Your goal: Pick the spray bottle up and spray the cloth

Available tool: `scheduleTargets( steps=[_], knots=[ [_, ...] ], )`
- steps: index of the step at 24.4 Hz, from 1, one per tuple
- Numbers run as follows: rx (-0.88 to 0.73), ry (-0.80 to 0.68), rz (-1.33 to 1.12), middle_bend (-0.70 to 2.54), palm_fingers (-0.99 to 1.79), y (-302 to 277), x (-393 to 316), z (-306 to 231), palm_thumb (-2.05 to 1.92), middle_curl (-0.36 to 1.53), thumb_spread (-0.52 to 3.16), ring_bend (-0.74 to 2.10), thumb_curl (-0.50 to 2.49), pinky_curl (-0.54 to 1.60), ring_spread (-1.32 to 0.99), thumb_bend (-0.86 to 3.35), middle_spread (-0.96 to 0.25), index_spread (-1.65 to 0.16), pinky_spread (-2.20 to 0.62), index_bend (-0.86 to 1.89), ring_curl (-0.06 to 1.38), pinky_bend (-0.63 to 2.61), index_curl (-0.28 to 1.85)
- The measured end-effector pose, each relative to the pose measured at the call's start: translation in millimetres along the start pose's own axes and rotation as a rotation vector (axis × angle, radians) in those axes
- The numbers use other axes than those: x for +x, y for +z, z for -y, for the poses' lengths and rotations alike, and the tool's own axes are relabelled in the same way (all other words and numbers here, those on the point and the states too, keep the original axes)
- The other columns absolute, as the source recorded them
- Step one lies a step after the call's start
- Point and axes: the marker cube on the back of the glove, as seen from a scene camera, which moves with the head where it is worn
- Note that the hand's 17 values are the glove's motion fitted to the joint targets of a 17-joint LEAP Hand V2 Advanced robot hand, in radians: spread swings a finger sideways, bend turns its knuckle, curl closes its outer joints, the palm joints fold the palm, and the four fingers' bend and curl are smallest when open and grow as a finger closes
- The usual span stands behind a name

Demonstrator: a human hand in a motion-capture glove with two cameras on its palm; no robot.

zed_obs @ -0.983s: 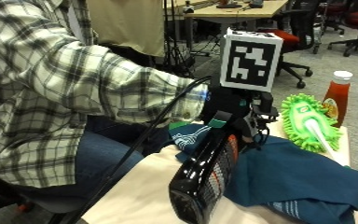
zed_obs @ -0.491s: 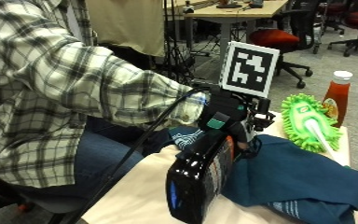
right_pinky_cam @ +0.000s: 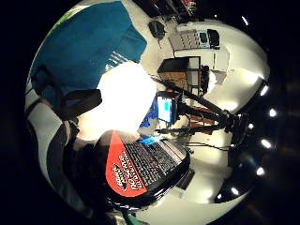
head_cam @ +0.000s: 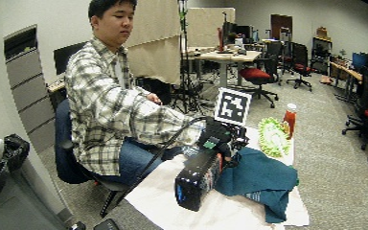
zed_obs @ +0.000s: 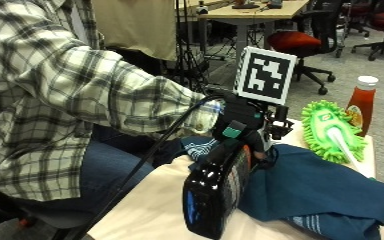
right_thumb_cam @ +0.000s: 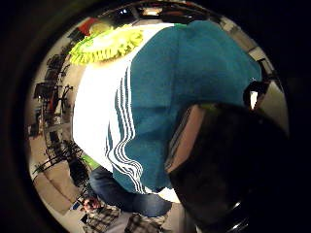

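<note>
While the right hand (zed_obs: 245,137) curls round the neck of the dark bottle (zed_obs: 215,192), lifted and tilted beside the teal cloth (zed_obs: 318,187), its glossy, rigid body looks slippery and fairly heavy; holding the neck by the trigger seems best.

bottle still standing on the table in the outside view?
No: the right hand holds the bottle tilted, its base off the table, beside the cloth.
</note>
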Motion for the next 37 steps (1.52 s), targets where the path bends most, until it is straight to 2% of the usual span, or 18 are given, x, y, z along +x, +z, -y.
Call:
scheduleTargets(
  steps=[4, 8, 13, 21, 24, 28, 37],
  knots=[
    [0.029, 0.013, 0.086, 0.64, 1.37, -6, 5, -2, 1.04, 0.5, -0.09, 0.6, 0.73, 0.4, -0.24, -0.03, -0.14, -0.25, -0.17, 0.44, 0.47, 0.36, 0.56],
    [0.098, 0.05, 0.273, 0.64, 1.37, -18, 17, -5, 1.04, 0.5, -0.09, 0.6, 0.73, 0.4, -0.24, -0.03, -0.14, -0.25, -0.17, 0.44, 0.47, 0.36, 0.56],
    [0.263, 0.105, 0.625, 0.63, 1.37, -41, 35, -11, 1.04, 0.5, -0.09, 0.61, 0.73, 0.4, -0.24, -0.03, -0.14, -0.25, -0.17, 0.44, 0.47, 0.36, 0.56],
    [0.642, 0.108, 1.328, 0.61, 1.36, -83, 71, -31, 1.04, 0.49, -0.09, 0.61, 0.73, 0.4, -0.23, -0.03, -0.14, -0.25, -0.17, 0.44, 0.47, 0.36, 0.56],
    [0.716, 0.052, 1.484, 0.61, 1.36, -98, 70, -38, 1.04, 0.5, -0.09, 0.61, 0.73, 0.4, -0.23, -0.02, -0.13, -0.25, -0.17, 0.44, 0.47, 0.36, 0.57],
    [0.742, -0.071, 1.528, 0.61, 1.36, -117, 46, -44, 1.05, 0.5, -0.1, 0.61, 0.73, 0.4, -0.23, -0.02, -0.13, -0.25, -0.16, 0.45, 0.47, 0.36, 0.57],
    [0.668, -0.32, 1.681, 0.61, 1.36, -145, -56, -36, 1.05, 0.5, -0.09, 0.61, 0.73, 0.4, -0.23, -0.02, -0.13, -0.25, -0.16, 0.44, 0.47, 0.35, 0.57]
  ],
)
